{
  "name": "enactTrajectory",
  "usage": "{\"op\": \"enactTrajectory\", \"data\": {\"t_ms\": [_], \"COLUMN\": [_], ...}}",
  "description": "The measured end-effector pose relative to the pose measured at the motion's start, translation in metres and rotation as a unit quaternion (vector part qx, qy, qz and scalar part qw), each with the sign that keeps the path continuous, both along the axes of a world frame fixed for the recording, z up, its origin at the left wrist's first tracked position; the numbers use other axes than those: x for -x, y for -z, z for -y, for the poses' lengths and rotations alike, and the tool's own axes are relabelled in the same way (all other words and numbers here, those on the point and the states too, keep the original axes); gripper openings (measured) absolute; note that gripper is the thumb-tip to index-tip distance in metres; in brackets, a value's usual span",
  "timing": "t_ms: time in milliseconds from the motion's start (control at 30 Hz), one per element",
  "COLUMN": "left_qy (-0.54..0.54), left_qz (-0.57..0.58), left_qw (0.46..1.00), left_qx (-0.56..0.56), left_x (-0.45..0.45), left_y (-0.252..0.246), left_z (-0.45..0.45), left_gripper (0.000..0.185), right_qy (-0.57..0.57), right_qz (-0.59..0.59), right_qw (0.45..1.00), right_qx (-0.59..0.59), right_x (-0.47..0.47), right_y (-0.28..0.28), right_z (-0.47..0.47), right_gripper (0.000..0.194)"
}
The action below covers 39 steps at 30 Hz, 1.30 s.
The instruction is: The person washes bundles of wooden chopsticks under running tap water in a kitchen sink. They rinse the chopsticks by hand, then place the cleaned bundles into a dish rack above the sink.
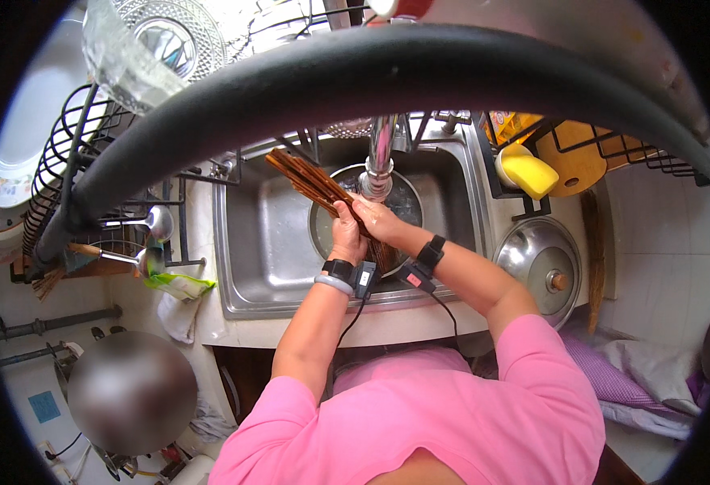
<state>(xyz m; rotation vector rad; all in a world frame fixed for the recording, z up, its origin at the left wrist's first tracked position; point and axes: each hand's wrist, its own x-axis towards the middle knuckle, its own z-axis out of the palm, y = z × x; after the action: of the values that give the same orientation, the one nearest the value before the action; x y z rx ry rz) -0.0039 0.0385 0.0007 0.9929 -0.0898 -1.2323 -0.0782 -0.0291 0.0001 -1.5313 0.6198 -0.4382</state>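
My left hand (pixel 349 233) and my right hand (pixel 378 219) are close together over a stainless steel sink (pixel 258 267), both closed around a bundle of thin brown sticks (pixel 306 180). One end of the bundle points up and left; the other fans out below my hands, inside a round metal basin (pixel 324 233) in the sink. The chrome faucet (pixel 381 151) ends just above my right hand, which looks wet. Whether water is running cannot be told. Each wrist bears a black strap with a small cabled device.
A black metal dish rack (pixel 391 66) arches over the sink. Glass dishes and plates stand at the upper left, with ladles (pixel 159 223) hanging below. Right of the sink are a yellow sponge (pixel 530 173) in a cup, a wooden board (pixel 573 163) and a metal lid (pixel 530 260).
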Motion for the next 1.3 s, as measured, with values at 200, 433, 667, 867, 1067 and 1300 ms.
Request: {"op": "enactTrajectory", "data": {"t_ms": [200,433,667,867,1067,1300], "left_qy": [0.096,0.054,0.044,0.037,0.018,0.021], "left_qz": [-0.090,-0.104,-0.145,-0.115,-0.100,-0.083], "left_qw": [0.976,0.981,0.980,0.984,0.990,0.984], "left_qx": [0.175,0.154,0.132,0.128,0.100,0.158], "left_x": [0.017,0.015,0.014,0.004,-0.016,-0.023], "left_y": [-0.016,-0.018,-0.027,-0.027,-0.028,-0.023], "left_z": [-0.001,0.001,0.002,0.006,0.006,-0.002], "left_gripper": [0.097,0.090,0.063,0.055,0.055,0.040], "right_qy": [0.027,0.097,0.007,-0.021,-0.097,-0.113], "right_qz": [-0.157,-0.108,0.044,-0.007,0.004,-0.033], "right_qw": [0.977,0.980,0.975,0.996,0.993,0.989], "right_qx": [0.138,0.136,0.217,0.083,0.063,0.084], "right_x": [0.008,0.004,0.007,0.009,0.018,0.026], "right_y": [-0.025,-0.043,-0.054,-0.041,-0.011,-0.005], "right_z": [0.009,0.009,0.008,0.014,0.007,0.040], "right_gripper": [0.036,0.037,0.033,0.043,0.051,0.035]}}
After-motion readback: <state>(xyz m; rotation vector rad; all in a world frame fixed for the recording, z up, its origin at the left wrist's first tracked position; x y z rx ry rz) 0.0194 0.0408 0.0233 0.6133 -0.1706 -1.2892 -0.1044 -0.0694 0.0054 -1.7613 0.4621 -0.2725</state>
